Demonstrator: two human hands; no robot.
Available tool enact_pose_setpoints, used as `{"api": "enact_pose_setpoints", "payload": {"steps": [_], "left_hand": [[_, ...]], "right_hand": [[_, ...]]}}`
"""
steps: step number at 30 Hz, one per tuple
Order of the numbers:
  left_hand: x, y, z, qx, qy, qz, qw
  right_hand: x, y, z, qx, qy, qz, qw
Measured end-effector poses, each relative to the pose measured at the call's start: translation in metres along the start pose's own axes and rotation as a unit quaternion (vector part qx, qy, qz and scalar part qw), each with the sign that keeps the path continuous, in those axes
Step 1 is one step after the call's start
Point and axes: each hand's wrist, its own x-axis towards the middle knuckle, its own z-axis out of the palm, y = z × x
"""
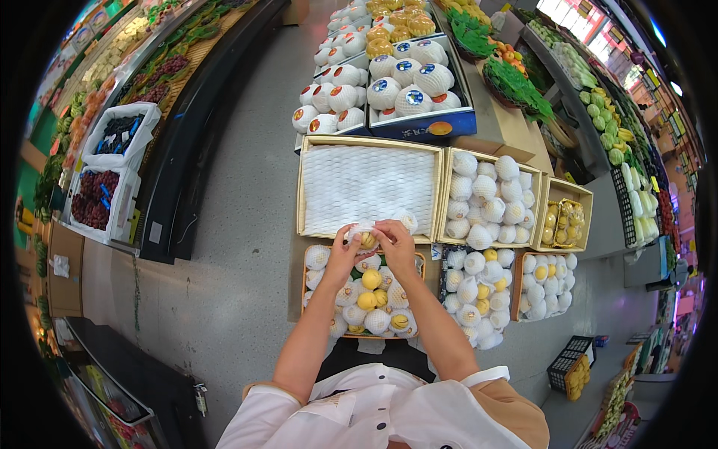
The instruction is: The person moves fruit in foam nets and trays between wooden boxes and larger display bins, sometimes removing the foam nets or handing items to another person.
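Note:
Between both hands I hold a yellow striped melon (pixel 368 241) partly wrapped in a white foam net. My left hand (pixel 343 253) grips its left side, and the fingers of my right hand (pixel 397 245) pinch the net on the right. Just beyond them is a wooden crate (pixel 300 185) lined with a white foam sheet (pixel 370 174); one netted fruit (pixel 408 222) sits in its near right corner. Below my hands stands a basket (pixel 306 280) of netted fruit, with several bare yellow melons (pixel 371 279) among them.
To the right are a wooden crate of netted fruit (pixel 482 196), a small crate with packed yellow fruit (pixel 565 222) and two more netted-fruit containers (pixel 478 289). Behind, boxes of larger netted fruit (pixel 415 84) stand. A black display counter (pixel 196 134) runs along the left, across the grey floor (pixel 241 168).

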Motion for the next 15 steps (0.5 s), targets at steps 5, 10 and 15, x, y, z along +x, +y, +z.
{"api": "enact_pose_setpoints", "payload": {"steps": [5, 10, 15], "left_hand": [[0.002, 0.006, -0.009, -0.169, -0.067, -0.061, 0.981], [0.006, 0.009, -0.002, -0.213, -0.04, -0.066, 0.974], [0.006, 0.006, 0.011, -0.261, -0.051, -0.017, 0.964]], "right_hand": [[0.007, -0.015, -0.011, -0.109, -0.016, -0.1, 0.989], [0.011, -0.016, -0.017, -0.061, -0.034, -0.087, 0.994], [0.004, -0.015, -0.006, 0.1, 0.053, 0.08, 0.99]]}}
